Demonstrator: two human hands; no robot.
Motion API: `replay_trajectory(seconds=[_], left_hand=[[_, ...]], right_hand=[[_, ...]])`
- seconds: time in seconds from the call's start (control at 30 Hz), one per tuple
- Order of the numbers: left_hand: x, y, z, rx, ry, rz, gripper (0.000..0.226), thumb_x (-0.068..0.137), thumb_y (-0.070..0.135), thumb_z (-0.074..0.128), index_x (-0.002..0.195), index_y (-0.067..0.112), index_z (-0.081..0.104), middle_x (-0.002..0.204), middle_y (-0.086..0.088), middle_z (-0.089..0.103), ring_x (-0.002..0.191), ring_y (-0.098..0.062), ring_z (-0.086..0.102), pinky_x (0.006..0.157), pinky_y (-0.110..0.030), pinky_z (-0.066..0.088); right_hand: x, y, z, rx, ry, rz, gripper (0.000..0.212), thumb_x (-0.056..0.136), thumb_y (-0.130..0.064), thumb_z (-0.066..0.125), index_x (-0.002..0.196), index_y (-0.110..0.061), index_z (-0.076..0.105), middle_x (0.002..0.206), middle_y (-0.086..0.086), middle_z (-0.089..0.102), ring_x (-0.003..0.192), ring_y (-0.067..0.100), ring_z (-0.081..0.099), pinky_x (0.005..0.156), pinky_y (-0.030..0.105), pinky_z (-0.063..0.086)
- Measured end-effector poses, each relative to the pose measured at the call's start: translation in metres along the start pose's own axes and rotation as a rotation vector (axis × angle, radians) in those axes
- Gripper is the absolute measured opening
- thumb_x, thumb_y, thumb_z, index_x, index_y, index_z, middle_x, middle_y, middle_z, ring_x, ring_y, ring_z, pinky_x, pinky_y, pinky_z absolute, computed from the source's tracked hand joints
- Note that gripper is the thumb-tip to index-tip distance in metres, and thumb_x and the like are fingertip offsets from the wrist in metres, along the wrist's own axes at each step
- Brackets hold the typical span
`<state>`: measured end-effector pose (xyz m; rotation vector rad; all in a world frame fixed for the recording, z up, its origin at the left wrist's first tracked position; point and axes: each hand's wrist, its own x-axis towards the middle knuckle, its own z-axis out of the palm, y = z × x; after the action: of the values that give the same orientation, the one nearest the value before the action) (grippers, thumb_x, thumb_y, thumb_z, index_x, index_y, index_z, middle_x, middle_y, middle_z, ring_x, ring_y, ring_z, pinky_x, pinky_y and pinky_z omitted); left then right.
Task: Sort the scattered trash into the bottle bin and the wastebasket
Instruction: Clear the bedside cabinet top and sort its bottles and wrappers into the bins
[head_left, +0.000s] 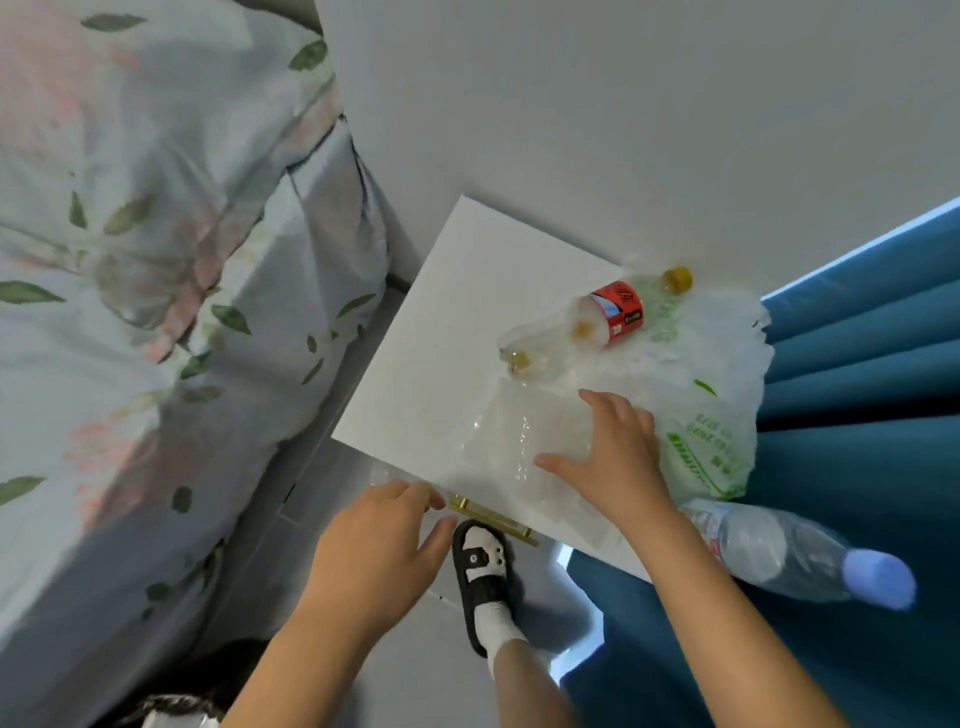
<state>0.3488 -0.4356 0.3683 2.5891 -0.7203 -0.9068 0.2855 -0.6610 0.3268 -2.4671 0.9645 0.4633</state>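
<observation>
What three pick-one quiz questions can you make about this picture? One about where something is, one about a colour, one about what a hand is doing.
1. Where does the red-label bottle lie?
A. on the white table
B. on the bed
C. on the floor

2. What colour is the cap of the clear bottle at the right?
A. yellow
B. blue
C. red

3. What is the right hand doing?
A. gripping a bottle
B. making a fist
C. reaching open over a clear bag

Answers: 1 A, it lies on its side on the tabletop. 2 B, its cap looks blue. 3 C, its fingers are spread.
</observation>
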Motion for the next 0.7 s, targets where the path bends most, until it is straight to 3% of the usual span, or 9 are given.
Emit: replay_trajectory(seconds=[0.1, 0.3, 0.37, 0.5, 0.7], left_hand=[[0.005, 0.005, 0.000, 0.027, -0.042, 0.010, 0.033, 0.093, 0.050, 0.039, 0.118, 0.035, 0.054, 0.118, 0.018, 0.057, 0.112, -0.006, 0.051, 0.084, -0.025, 0.046], [0.014, 0.002, 0.000, 0.075, -0.092, 0.024, 0.032, 0.095, 0.048, 0.039, 0.118, 0.034, 0.055, 0.119, 0.016, 0.057, 0.111, -0.007, 0.052, 0.083, -0.026, 0.046], [0.017, 0.001, -0.001, 0.077, -0.098, 0.024, 0.032, 0.095, 0.047, 0.039, 0.119, 0.033, 0.055, 0.118, 0.016, 0.058, 0.110, -0.007, 0.053, 0.084, -0.027, 0.047], [0.021, 0.002, -0.003, 0.070, -0.099, 0.011, 0.031, 0.095, 0.046, 0.039, 0.118, 0.032, 0.055, 0.117, 0.014, 0.058, 0.111, -0.009, 0.053, 0.085, -0.030, 0.048], [0.022, -0.001, -0.004, 0.045, -0.091, -0.001, 0.031, 0.095, 0.045, 0.038, 0.117, 0.032, 0.056, 0.116, 0.013, 0.059, 0.109, -0.010, 0.053, 0.084, -0.031, 0.049]], right_hand=[[0.006, 0.006, 0.018, 0.039, -0.094, 0.053, 0.105, 0.066, -0.055, 0.076, 0.149, -0.023, 0.020, 0.151, -0.002, 0.027, 0.136, 0.028, 0.024, 0.110, 0.043, 0.030], [0.017, 0.006, 0.030, -0.010, -0.058, 0.063, 0.119, 0.058, -0.053, 0.083, 0.150, -0.034, 0.008, 0.153, -0.006, 0.017, 0.134, 0.030, 0.022, 0.106, 0.045, 0.030], [0.023, 0.006, 0.026, -0.027, -0.083, 0.064, 0.115, 0.053, -0.055, 0.084, 0.146, -0.037, 0.020, 0.147, -0.004, 0.025, 0.128, 0.029, 0.027, 0.102, 0.042, 0.032], [0.031, -0.001, 0.020, -0.117, -0.096, 0.051, 0.084, 0.050, -0.058, 0.083, 0.123, -0.036, 0.047, 0.125, -0.003, 0.046, 0.119, 0.026, 0.035, 0.092, 0.037, 0.029], [0.038, -0.010, 0.024, -0.155, -0.105, -0.024, 0.063, 0.061, -0.059, 0.078, 0.113, -0.029, 0.058, 0.114, -0.001, 0.052, 0.116, 0.024, 0.042, 0.094, 0.035, 0.029]])
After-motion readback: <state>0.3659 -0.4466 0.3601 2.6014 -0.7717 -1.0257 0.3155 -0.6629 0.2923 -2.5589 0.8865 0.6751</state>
